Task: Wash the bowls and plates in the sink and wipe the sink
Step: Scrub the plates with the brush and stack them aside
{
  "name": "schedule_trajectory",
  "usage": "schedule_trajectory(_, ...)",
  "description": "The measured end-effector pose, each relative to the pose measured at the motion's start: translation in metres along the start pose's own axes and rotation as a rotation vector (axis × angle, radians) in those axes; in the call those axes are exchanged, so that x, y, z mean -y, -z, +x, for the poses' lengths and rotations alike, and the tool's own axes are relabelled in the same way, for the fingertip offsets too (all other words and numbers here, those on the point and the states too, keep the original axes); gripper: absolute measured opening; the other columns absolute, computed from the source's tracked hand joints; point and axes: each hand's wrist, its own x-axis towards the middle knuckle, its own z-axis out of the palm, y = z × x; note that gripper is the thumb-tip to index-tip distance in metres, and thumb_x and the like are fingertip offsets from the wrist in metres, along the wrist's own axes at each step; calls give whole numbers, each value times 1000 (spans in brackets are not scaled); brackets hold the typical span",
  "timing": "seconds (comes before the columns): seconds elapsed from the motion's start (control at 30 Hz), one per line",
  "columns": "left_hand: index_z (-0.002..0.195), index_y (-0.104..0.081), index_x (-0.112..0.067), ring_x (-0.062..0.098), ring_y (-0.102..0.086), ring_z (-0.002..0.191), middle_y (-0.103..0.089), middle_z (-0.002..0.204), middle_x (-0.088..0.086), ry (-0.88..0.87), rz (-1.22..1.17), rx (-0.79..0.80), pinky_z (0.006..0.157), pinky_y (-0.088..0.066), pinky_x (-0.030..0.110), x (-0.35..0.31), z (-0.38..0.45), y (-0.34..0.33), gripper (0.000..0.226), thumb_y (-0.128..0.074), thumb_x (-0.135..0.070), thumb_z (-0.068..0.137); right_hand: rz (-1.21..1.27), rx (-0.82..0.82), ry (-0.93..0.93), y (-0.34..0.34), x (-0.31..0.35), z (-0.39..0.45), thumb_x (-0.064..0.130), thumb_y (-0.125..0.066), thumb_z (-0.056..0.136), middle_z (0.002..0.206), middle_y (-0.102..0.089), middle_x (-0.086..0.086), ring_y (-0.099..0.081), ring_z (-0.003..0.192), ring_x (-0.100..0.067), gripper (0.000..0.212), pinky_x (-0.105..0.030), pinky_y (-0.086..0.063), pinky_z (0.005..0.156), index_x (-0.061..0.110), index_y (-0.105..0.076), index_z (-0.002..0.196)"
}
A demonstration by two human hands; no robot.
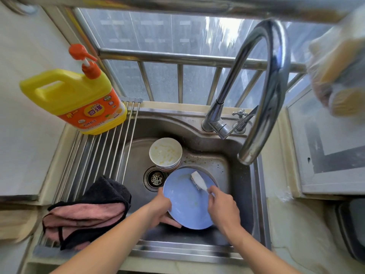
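Plate [188, 202] blue, tilted over sink [221, 167] front. Our left hand [161, 207] grips its 9 o'clock rim; right hand [222, 209] at 3 o'clock curls round brush [198, 180] — bristle end aimed 11 o'clock across plate face. Stacked bowls [165, 153] wait at 12 o'clock — unwashed, we judge.

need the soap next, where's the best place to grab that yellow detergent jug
Take the yellow detergent jug by its moulded handle loop at the upper left, coming from the left side. It stands upright on the drying rack, and the orange pump on top looks too slim to lift by.
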Motion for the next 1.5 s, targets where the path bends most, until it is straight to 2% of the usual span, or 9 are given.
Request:
schedule_trajectory(0.27, 136, -29, -26, 41, -71, 94, -51, 130, 5, 14, -9, -19, 71, -59, 62, 7, -5, -4, 58, -35, 7, 89, -11, 29, 34, -1, 6, 0, 28, -43, 101, 80, -65, -4, -63, 78, -31, 14, -38, -49, 61, 29, -57, 105)
schedule_trajectory(0.53, 125, -41, -41, 40, -75, 83, -65, 124, 4, -27, -51, -37, 61, -58, 64, 13, 10, -6, 39, -60, -47, 92, 102, -24, -235, 2, 2, -16, 16, -41, 94, 77, -61, -2, -55, 67, -24, 15, -33, -41, 57, 21, -53, 86)
schedule_trajectory(0.73, 126, -42, -35, 39, -74, 89, -64, 126, 5, -11, -138, -32, 64, -59, 62, 16, 13, -1, 41, -64, -46, 93, 187, 125, 2, -20, 10, -35, 29, -52, 97, 60, -54, 7, -49, 57, -9, 9, -29, -41, 58, 33, -61, 96)
schedule_trajectory(0.87, 125, -36, -32, 39, -73, 92, -58, 125, 1, -35, -140, -48, 64, -59, 62, 18, 11, -2, 38, -60, -41, 97, 136, -46, -166, -17, 5, -26, 25, -47, 98, 74, -61, -2, -59, 74, -32, 10, -40, -52, 66, 27, -56, 96)
schedule_trajectory(0.97, 127, -41, -27, 38, -73, 91, -63, 124, 6, -27, -164, -43, 65, -59, 64, 15, 9, -2, 34, -58, -36, 99, 84, 121, 31, -19, 19, -34, 29, -48, 98, 61, -51, 4, -52, 69, -26, 7, -39, -49, 65, 29, -55, 99)
schedule_trajectory(1.13, 132, -36, -29, 40, -70, 91, -56, 126, 3, -55, -147, -66, 66, -58, 65, 17, 8, -4, 35, -47, -17, 101, 70, -6, -172, -3, 3, -24, 27, -44, 99, 72, -58, -1, -58, 70, -31, 10, -38, -48, 61, 27, -53, 94)
schedule_trajectory(1.27, 131, -39, -27, 40, -72, 92, -59, 129, 8, -60, -197, -95, 65, -58, 63, 18, 9, -3, 34, -52, -20, 100, 42, 193, 58, -5, 11, -42, 32, -48, 98, 63, -53, 3, -55, 70, -30, 5, -37, -46, 62, 32, -52, 100)
schedule_trajectory(1.4, 133, -36, -28, 38, -67, 95, -53, 130, 3, -91, -177, -113, 66, -59, 63, 20, 5, -11, 41, -41, -5, 99, 28, 25, -130, 4, -9, -30, 26, -39, 98, 77, -61, -3, -58, 73, -32, 11, -40, -52, 64, 22, -48, 91)
schedule_trajectory(1.5, 131, -37, -27, 37, -68, 93, -56, 127, 4, -95, -180, -152, 66, -58, 65, 20, 5, -16, 38, -41, -7, 99, -10, 165, 28, 0, -8, -44, 30, -41, 100, 79, -62, -6, -60, 75, -34, 6, -40, -52, 64, 28, -46, 100)
